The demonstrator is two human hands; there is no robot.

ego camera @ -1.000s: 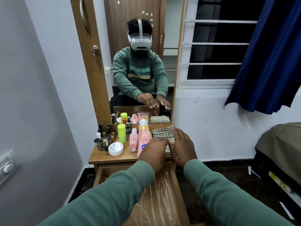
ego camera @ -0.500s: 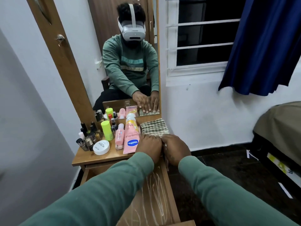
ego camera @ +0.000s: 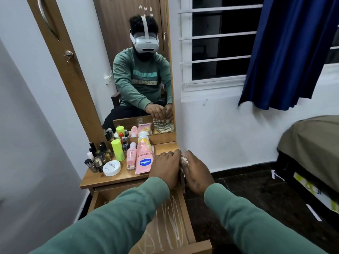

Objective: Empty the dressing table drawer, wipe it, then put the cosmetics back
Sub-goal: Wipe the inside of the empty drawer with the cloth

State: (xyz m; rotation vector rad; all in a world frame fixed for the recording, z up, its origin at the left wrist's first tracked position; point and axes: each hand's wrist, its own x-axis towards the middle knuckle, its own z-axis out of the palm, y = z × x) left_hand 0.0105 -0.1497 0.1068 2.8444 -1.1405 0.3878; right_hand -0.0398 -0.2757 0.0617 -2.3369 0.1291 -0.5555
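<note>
From your head camera, your left hand (ego camera: 166, 168) and right hand (ego camera: 195, 172) sit side by side at the right front corner of the wooden dressing table top (ego camera: 95, 177), fingers curled down and bunched on something between them. Only a pale sliver of it shows at your knuckles. In the mirror (ego camera: 139, 74) the hands sit on a checked green-and-cream cloth (ego camera: 163, 126), so you are most likely gathering that cloth, though how tightly you grip it cannot be told.

The open wooden drawer (ego camera: 172, 217) lies directly below your forearms, pulled well out. The stretch of floor that shows is bare, streaked with pale marks, so it looks ready for wiping.

The cosmetics stand crowded on the left and middle of the table top, presumably parked there to keep the drawer clear. The pink Vaseline lotion tube (ego camera: 145, 158) lies flat, just beside your left hand. Left of it stand a small pink bottle (ego camera: 131, 156), a lime-green cylindrical can (ego camera: 118, 150), a round white jar (ego camera: 111, 168) and a cluster of dark little nail polish bottles (ego camera: 97, 158).

Lifting the cloth carelessly could knock the tube.
</note>
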